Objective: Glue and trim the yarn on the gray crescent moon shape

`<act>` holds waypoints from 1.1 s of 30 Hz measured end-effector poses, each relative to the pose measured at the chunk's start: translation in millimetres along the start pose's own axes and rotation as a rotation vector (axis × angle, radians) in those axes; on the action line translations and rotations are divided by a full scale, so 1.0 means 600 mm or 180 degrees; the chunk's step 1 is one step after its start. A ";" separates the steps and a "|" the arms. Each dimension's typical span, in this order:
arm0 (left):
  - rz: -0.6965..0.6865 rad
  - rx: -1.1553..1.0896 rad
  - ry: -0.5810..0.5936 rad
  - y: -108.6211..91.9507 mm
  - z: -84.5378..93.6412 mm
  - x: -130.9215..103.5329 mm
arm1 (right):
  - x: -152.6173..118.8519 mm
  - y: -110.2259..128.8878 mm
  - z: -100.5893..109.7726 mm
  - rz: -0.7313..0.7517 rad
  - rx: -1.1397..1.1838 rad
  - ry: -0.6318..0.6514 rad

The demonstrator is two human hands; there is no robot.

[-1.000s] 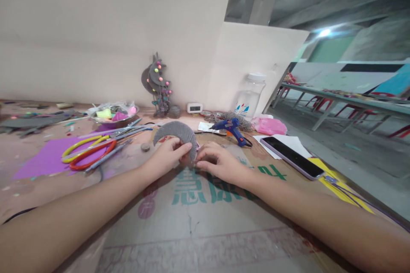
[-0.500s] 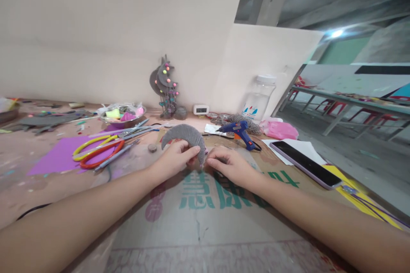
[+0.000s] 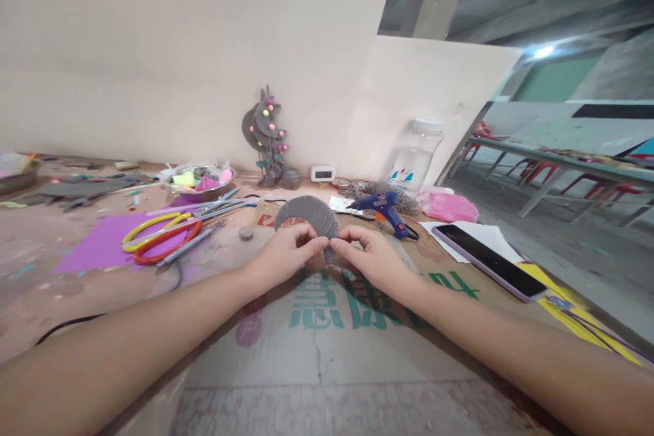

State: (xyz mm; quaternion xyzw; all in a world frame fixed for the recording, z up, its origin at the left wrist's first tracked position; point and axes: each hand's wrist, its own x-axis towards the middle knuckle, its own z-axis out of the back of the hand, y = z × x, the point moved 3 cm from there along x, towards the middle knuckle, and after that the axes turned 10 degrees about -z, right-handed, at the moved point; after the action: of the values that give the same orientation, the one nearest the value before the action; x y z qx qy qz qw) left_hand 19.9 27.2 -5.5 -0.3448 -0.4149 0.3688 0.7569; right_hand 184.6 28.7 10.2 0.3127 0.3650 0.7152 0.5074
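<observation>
A crescent wrapped in grey yarn [image 3: 309,208] is held upright over the printed cardboard [image 3: 255,381]. My left hand [image 3: 286,252] pinches its lower right part between thumb and fingers. From the other side, my right hand [image 3: 370,255] is closed on the same part, its thumb tip almost against the left thumb. The crescent's narrow lower end points down below the thumbs. Fingers hide some of that end, and any small thing between the fingertips cannot be made out.
Scissors with yellow and red handles [image 3: 162,238] lie on purple paper [image 3: 97,238] at left. Behind are a bowl [image 3: 204,192], a decorated moon hanging [image 3: 266,136] and a timer [image 3: 323,173]. To the right are a blue glue gun [image 3: 383,208], a bottle [image 3: 416,157] and a phone [image 3: 488,262].
The crescent has moved slightly right and turned. My right hand, earlier just beside its edge, now grips it next to my left thumb. The view has shifted a little.
</observation>
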 end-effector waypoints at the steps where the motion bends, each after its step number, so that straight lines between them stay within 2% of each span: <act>1: -0.0025 0.0023 0.0023 -0.001 0.000 0.000 | -0.001 -0.001 0.000 -0.0004 0.0011 0.0002; 7: -0.0122 0.0006 0.0147 0.001 -0.002 0.001 | 0.002 -0.012 -0.002 0.0033 0.0095 0.0031; 13: -0.0007 0.0239 0.0074 -0.002 -0.001 0.000 | 0.001 -0.008 -0.001 -0.0003 0.0048 0.0080; 19: -0.0018 0.0179 0.0074 -0.004 -0.003 -0.001 | 0.000 -0.007 0.001 -0.0041 0.0098 0.0104; 24: -0.0094 -0.0021 -0.0008 -0.005 -0.001 0.001 | 0.000 -0.006 0.004 0.0198 -0.0091 -0.0089; 29: -0.0175 0.0206 -0.0102 -0.008 0.001 0.000 | -0.002 -0.005 0.003 0.0283 -0.0247 -0.0135; 33: -0.0214 0.0153 0.0022 -0.009 -0.003 0.000 | -0.006 -0.001 0.003 0.0561 -0.0448 -0.0161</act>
State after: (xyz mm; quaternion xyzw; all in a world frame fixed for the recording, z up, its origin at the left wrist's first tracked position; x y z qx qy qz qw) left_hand 23.3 24.4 -1.9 -0.3136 -0.4147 0.3519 0.7784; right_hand 187.8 25.8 10.4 0.3251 0.2720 0.7728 0.4723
